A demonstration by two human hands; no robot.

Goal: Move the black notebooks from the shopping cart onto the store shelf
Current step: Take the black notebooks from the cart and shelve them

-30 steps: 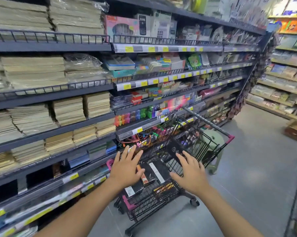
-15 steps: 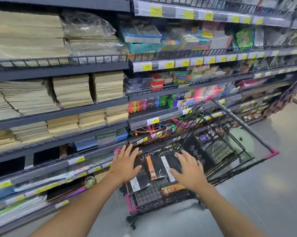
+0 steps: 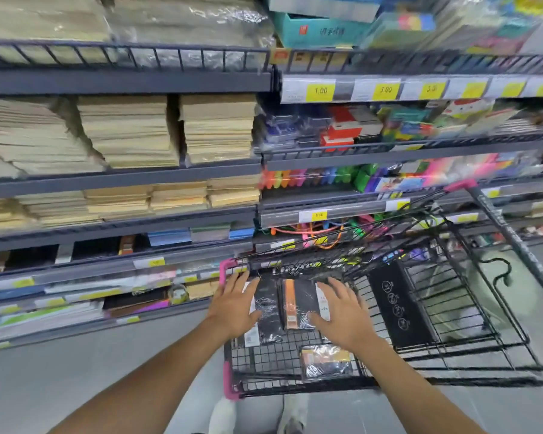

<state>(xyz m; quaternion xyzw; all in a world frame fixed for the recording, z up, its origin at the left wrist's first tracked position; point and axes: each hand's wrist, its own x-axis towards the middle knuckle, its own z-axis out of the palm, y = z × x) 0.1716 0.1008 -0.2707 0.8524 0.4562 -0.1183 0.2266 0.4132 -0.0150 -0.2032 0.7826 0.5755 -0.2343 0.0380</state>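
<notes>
Black shrink-wrapped notebooks (image 3: 298,303) lie flat in the black wire shopping cart (image 3: 257,361), one with an orange strip on its cover. My left hand (image 3: 234,303) hovers over the left notebook with fingers spread, holding nothing. Spread the same way, my right hand (image 3: 342,314) is over the right notebook. A smaller wrapped pack (image 3: 326,360) lies nearer me on the cart floor. The store shelf (image 3: 123,180) stands to the left and behind the cart; its lower tiers hold dark notebooks (image 3: 88,247).
Stacks of tan paper pads (image 3: 129,133) fill the upper left tiers. Colourful stationery (image 3: 342,177) and yellow price tags fill the right bay. The cart's pink-tipped handle (image 3: 514,236) rises at the right. Grey floor (image 3: 60,380) lies below, with my shoes visible.
The view has tilted down and moved closer to the cart. Both hands have reached further in and now hover right over the notebooks, still spread.
</notes>
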